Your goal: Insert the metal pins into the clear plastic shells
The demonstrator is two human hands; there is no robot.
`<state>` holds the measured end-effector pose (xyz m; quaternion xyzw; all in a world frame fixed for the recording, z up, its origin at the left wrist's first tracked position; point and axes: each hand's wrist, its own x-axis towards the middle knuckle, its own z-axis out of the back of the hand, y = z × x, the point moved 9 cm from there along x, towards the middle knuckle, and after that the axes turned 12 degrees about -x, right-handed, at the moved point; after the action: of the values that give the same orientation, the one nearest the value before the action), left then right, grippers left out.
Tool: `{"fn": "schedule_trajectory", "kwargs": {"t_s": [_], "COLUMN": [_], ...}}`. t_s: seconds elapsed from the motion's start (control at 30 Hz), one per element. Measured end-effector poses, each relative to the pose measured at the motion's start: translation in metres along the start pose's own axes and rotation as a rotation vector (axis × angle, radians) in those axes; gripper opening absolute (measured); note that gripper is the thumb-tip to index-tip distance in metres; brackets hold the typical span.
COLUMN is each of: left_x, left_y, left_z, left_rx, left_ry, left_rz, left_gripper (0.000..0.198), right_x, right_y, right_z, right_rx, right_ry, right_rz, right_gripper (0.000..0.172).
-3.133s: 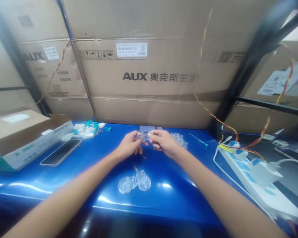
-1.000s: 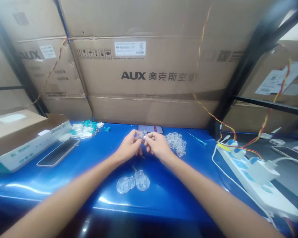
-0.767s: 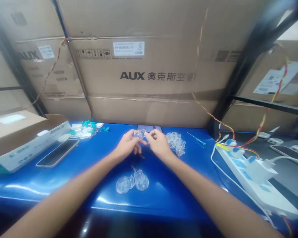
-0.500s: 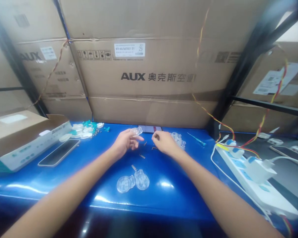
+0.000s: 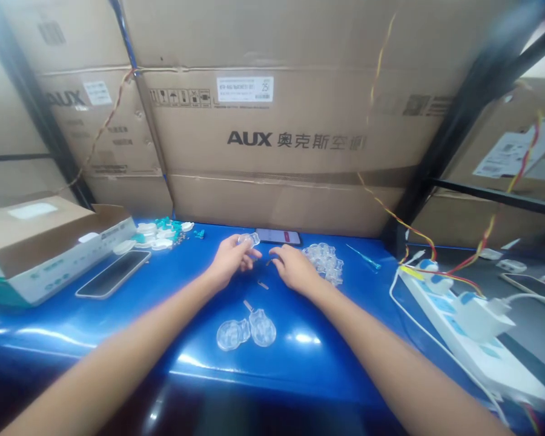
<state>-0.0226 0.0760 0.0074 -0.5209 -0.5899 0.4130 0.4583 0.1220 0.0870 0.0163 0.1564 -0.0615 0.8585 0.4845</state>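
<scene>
My left hand (image 5: 229,261) is closed round a small clear plastic shell (image 5: 247,240), pinched between thumb and fingers above the blue table (image 5: 172,315). My right hand (image 5: 291,267) lies low on the table just right of it, fingers curled down over tiny metal pieces (image 5: 269,263); whether it grips one is hidden. A small metal clip (image 5: 263,284) lies between the hands. Two finished clear shells (image 5: 246,330) rest nearer me. A pile of clear shells (image 5: 324,261) sits just right of my right hand.
An open cardboard box (image 5: 40,248) and a dark phone (image 5: 113,274) are at the left, with white and teal parts (image 5: 161,235) behind. A second phone (image 5: 278,237) lies by the carton wall. A teal screwdriver (image 5: 364,257) and white power strip (image 5: 467,321) are at the right.
My hands, held together on one clear shell a second ago, have parted. The left keeps the shell; the right has dropped to the table by the small metal pieces.
</scene>
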Motion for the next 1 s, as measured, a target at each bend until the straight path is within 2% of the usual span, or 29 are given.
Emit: {"fn": "schedule_trajectory", "kwargs": {"t_s": [0.27,0.57,1.0], "left_x": [-0.001,0.0,0.001], "left_y": [0.004,0.005,0.007], "left_z": [-0.006,-0.001,-0.002], "left_rx": [0.036,0.064,0.096], "left_ry": [0.002,0.003,0.029], "left_rz": [0.002,0.013,0.032], "left_gripper": [0.023,0.025,0.021], "right_x": [0.008,0.004,0.001], "right_y": [0.002,-0.009,-0.004], "right_z": [-0.012,-0.004,0.003], "right_rx": [-0.031,0.04,0.168], "right_ry": [0.015,0.039,0.006], "right_rz": [0.011,0.119,0.177], "right_gripper": [0.022,0.018,0.006]}}
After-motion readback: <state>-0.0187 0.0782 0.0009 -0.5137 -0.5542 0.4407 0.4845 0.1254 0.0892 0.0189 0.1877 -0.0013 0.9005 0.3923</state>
